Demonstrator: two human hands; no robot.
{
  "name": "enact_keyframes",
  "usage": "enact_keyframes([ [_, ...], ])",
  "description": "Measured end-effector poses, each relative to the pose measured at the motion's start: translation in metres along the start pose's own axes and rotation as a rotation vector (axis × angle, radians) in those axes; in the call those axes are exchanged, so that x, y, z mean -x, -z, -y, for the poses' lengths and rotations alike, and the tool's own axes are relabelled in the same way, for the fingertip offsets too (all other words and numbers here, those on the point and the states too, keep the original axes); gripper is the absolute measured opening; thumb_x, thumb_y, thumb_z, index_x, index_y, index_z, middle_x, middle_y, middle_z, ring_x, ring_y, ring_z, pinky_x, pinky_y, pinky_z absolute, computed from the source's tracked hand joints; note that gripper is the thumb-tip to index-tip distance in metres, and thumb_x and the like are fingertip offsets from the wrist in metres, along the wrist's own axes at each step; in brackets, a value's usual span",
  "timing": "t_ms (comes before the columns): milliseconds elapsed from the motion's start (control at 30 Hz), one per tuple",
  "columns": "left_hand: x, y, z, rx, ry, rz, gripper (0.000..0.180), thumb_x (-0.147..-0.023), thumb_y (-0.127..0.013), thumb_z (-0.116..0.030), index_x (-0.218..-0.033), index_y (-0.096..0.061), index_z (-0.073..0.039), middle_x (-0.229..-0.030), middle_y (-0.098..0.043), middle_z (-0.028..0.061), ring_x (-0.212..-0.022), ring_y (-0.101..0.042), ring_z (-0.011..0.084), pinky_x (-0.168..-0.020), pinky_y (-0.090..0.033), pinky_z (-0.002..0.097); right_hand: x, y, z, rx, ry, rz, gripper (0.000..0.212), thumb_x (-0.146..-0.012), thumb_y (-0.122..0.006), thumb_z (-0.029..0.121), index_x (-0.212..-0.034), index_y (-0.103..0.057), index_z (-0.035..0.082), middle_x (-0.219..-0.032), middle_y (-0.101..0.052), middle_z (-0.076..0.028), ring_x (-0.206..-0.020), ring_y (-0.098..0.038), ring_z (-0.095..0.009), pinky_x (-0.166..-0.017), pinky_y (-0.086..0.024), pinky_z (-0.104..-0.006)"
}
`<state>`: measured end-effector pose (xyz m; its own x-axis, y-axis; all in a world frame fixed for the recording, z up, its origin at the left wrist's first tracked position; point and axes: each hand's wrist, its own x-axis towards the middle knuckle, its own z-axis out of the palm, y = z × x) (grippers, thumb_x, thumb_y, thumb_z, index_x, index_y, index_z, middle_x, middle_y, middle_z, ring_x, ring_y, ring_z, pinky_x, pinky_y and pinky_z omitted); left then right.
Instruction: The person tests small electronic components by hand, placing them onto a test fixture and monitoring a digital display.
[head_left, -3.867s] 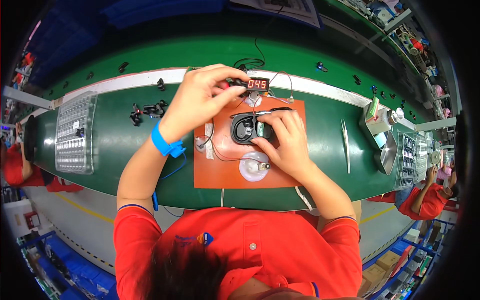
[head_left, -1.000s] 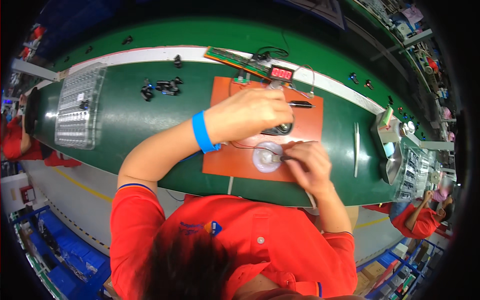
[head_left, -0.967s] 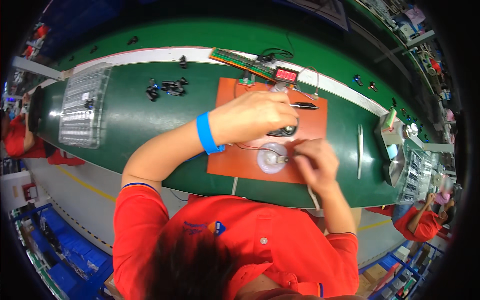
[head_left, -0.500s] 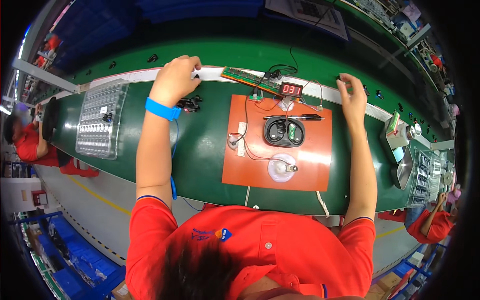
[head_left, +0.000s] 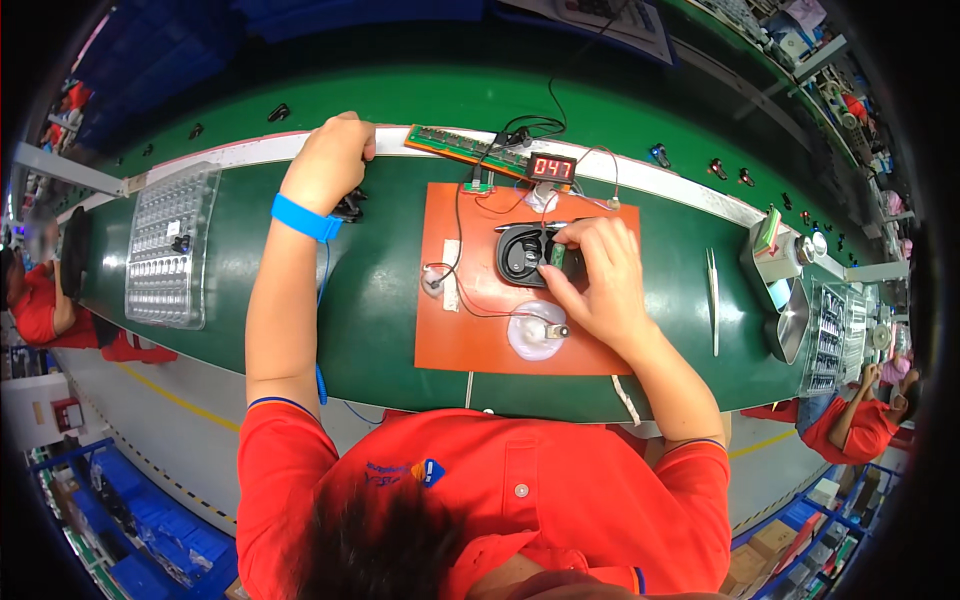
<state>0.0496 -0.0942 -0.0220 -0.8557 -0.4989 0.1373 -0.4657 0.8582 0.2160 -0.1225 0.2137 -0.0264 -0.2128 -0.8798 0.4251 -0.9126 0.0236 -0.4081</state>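
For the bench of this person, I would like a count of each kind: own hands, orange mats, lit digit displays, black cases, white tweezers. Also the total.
Left hand and right hand: 2
Orange mat: 1
Lit digit display: 1
Black case: 1
White tweezers: 1
Total: 6

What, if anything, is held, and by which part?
Cannot be told: the right hand covers the right end of the black case; the left hand hides its palm.

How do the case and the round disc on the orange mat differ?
The case is black, the round disc whitish. The right hand covers part of the case; no hand touches the disc. The case sits farther back than the disc. Both rest on the orange mat.
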Motion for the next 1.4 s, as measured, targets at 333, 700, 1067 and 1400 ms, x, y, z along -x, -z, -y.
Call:
enact_keyframes([
  [333,-0.001,0.029,-0.068,0.8,-0.166,-0.074,0.015,-0.084,-0.07,-0.005,-0.099,-0.068,-0.001,-0.089,-0.065,0.0046,-0.087,-0.066,0.0157,-0.076,-0.057,0.0272,0.037,0.022,-0.005,-0.464,0.04,0.076,0.027,-0.072,-0.075,-0.003,-0.095,-0.064,0.002,-0.091,-0.066,-0.011,-0.082,-0.064,-0.028,-0.076,-0.051,-0.0383],
  [700,0.016,-0.012,-0.127,1.442,-0.129,0.312,0.014,-0.095,-0.061,-0.007,-0.104,-0.066,0.001,-0.098,-0.069,0.0044,-0.079,-0.065,0.0094,-0.075,-0.056,0.0247,0.056,0.015,0.006,-0.105,0.212,0.008,0.026,-0.07,-0.077,0.003,-0.093,-0.066,0.004,-0.092,-0.066,-0.007,-0.082,-0.065,-0.024,-0.07,-0.052,-0.0353],
  [1067,0.012,-0.026,-0.147,0.886,-0.478,-0.107,0.013,-0.092,-0.059,-0.001,-0.101,-0.068,0.001,-0.097,-0.069,0.0115,-0.078,-0.067,0.0168,-0.068,-0.055,0.0272,0.052,0.014,0.0,-0.231,0.18,0.021,0.027,-0.07,-0.075,-0.002,-0.094,-0.064,0.002,-0.091,-0.066,-0.01,-0.08,-0.065,-0.026,-0.07,-0.052,-0.0355],
  [1400,-0.047,-0.021,0.108,-0.196,-0.102,-0.494,0.037,-0.082,-0.067,-0.005,-0.118,-0.067,-0.012,-0.127,-0.063,0.0117,-0.117,-0.058,0.0332,-0.102,-0.044,0.0387,0.03,0.023,-0.013,-0.169,-0.127,-0.257,0.018,-0.079,-0.069,-0.006,-0.095,-0.065,0.0,-0.088,-0.061,-0.011,-0.077,-0.06,-0.023,-0.068,-0.05,-0.0302],
])
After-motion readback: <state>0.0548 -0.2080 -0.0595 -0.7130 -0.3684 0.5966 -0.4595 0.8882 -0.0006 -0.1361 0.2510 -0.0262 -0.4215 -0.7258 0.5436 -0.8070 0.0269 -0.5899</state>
